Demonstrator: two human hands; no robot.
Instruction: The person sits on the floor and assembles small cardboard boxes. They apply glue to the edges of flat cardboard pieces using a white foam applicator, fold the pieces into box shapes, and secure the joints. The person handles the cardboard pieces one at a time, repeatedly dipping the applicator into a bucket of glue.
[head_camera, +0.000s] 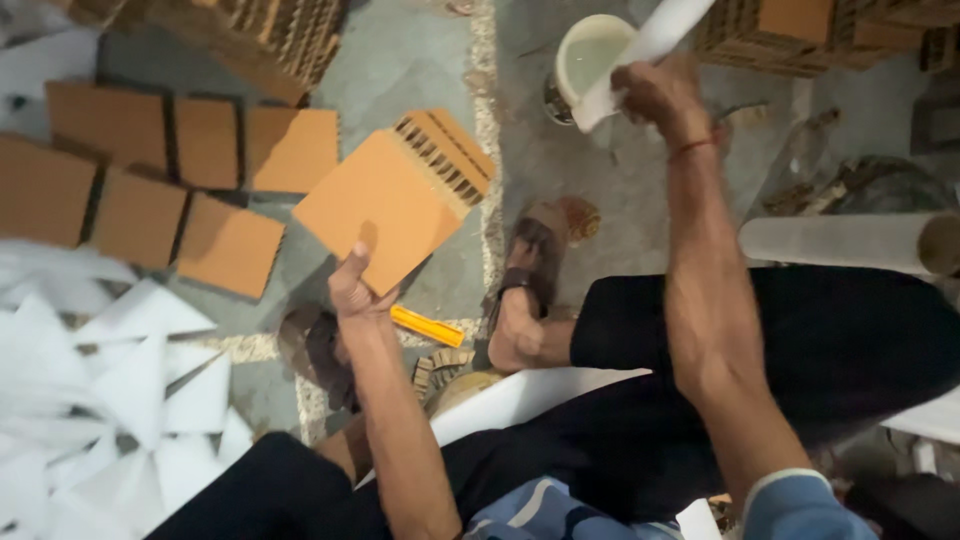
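Left hand (352, 290): I see it closed on the lower corner of a square orange cardboard pad (385, 208), thumb on top, holding it tilted up off the floor at centre frame.
Cardboard pad: its far edge shows an open fluted comb of ribs, pointing toward upper right.
Right hand (655, 92): it is wrapped around a rolled white paper tube (640, 55), whose lower end dips at the rim of a pale bucket (590, 55) of cloudy liquid at top centre.
Doing it well: I judge the tube should be lifted straight off the rim so nothing drips, and the pad kept level and gripped by its corner only, leaving its face free.
Edges: the pad's near corner hangs just above a sandalled foot (535, 265); a yellow cutter (428, 326) lies on the floor below it.
Open room: bare grey floor (400, 70) between pad and bucket is the freest lane.
Crowded sides: flat orange pads (150, 180) fill the upper left, white paper offcuts (120, 400) the lower left, a large white roll (850, 242) the right edge.
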